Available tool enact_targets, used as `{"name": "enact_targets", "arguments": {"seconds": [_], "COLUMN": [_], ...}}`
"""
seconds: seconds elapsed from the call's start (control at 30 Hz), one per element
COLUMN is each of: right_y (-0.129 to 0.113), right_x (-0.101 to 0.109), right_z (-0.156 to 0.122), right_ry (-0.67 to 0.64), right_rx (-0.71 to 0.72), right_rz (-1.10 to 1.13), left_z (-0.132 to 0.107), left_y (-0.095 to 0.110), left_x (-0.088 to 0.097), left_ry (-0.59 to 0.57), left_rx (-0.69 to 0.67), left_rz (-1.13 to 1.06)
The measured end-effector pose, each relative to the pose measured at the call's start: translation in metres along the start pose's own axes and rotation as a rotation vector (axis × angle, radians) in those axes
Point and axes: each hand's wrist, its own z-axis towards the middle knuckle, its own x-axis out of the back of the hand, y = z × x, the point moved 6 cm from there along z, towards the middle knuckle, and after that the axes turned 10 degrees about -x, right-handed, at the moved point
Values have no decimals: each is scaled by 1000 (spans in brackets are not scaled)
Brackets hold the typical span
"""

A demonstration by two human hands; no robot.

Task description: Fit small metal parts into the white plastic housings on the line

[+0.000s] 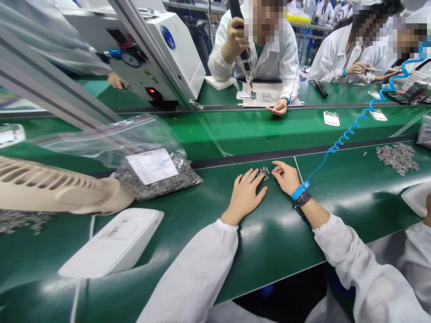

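A small cluster of tiny metal parts [263, 171] lies on the green work surface between my hands. My left hand [245, 194] rests flat with its fingers spread, and its fingertips reach the left side of the cluster. On the other side, my right hand [286, 176] has its fingers curled and drawn together at the cluster's edge. Anything between those fingertips is too small to make out. A blue wrist strap [300, 190] with a coiled blue cord [350, 130] is around my right wrist.
To the left sit a labelled plastic bag of small metal parts [161, 179], a white device [112, 244] and a beige slotted appliance [60, 186]. A loose heap of parts [397, 158] lies to the right. Across the green line, a co-worker holds an electric screwdriver [247, 63].
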Motion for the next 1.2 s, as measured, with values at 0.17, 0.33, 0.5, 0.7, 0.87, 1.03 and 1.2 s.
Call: {"name": "enact_targets", "arguments": {"seconds": [0.17,0.33,0.5,0.7,0.87,1.03,1.2], "right_y": [-2,-4,-5,-9,-8,-3,5], "right_x": [1,0,0,2,1,4,9], "right_z": [-2,-3,-3,-4,-3,-10,-9], "right_ry": [-13,-27,-29,-33,-30,-45,-14], "right_rx": [-17,-20,-13,-4,-7,20,139], "right_rz": [-34,-73,-89,-110,-126,-92,-170], "left_z": [0,-1,-1,-1,0,-4,-4], "left_y": [0,2,2,2,2,10,13], "left_x": [0,1,2,3,2,5,0], "left_ry": [3,-1,-2,-21,-22,-17,-17], "left_rx": [-3,-7,-2,7,-2,15,6], "left_rz": [-4,0,-2,8,-11,-28,-81]}}
